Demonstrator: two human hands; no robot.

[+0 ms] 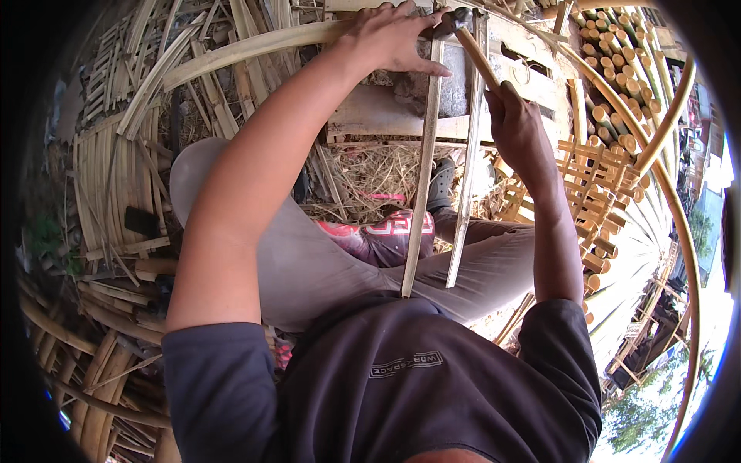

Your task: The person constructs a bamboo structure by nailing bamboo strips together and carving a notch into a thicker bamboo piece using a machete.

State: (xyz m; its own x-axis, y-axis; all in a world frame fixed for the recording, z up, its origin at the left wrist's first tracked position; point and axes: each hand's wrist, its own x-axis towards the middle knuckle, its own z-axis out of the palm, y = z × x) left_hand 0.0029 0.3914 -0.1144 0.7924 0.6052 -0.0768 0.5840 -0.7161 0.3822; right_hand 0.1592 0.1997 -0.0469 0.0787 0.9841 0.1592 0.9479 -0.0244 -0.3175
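Observation:
My right hand (515, 123) is wrapped round the wooden handle of a hammer (480, 60). The hammer's dark metal head is close to the fingertips of my left hand (386, 40), over the far end of a long bamboo strip (423, 177). My left hand lies with thumb and fingers spread, on or just over the end of a wider curved bamboo piece (262, 48). A second bamboo strip (467, 170) runs roughly parallel on the right. Both long strips reach back toward my lap. Beneath their far part is a grey stone block (457, 83). Any nail is too small to make out.
Split bamboo slats (116, 177) are heaped at the left. Cut bamboo poles (617, 58) are stacked at the far right, above a bamboo lattice (583, 185). A long bent pole (691, 262) arches along the right. Straw and shavings (359, 174) cover the ground before my legs.

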